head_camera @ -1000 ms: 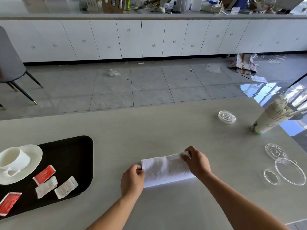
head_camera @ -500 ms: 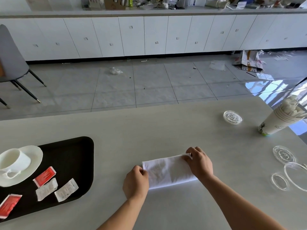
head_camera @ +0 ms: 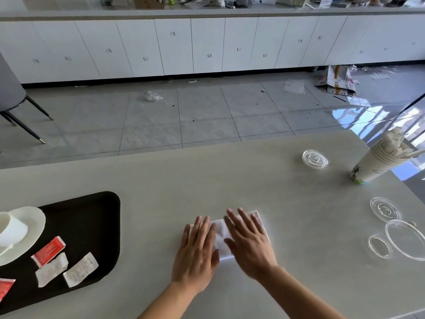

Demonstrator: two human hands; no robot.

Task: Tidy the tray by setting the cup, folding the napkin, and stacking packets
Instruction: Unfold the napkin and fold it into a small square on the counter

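A folded white napkin [head_camera: 221, 236] lies on the grey table [head_camera: 230, 180], right of the tray. My left hand [head_camera: 197, 249] lies flat on its left part, fingers spread. My right hand [head_camera: 249, 240] lies flat on its right part, fingers spread too. Most of the napkin is hidden under the hands. The black tray [head_camera: 92, 222] sits at the left edge. On it stands a white cup [head_camera: 11, 229] on a white saucer [head_camera: 32, 222], with a red packet [head_camera: 49, 249], two white packets [head_camera: 52, 269] [head_camera: 80, 269] and another red packet [head_camera: 5, 288], all lying apart.
A stack of paper cups [head_camera: 377, 162] holding crumpled paper stands at the far right. Clear plastic lids [head_camera: 314, 159] [head_camera: 384, 209] [head_camera: 406, 241] [head_camera: 379, 246] lie near the table's right edge. A grey chair [head_camera: 13, 97] stands on the floor at the left.
Both hands let go of the napkin's ends and now lie flat on top of it with fingers spread. The napkin looks shorter and more folded than before.
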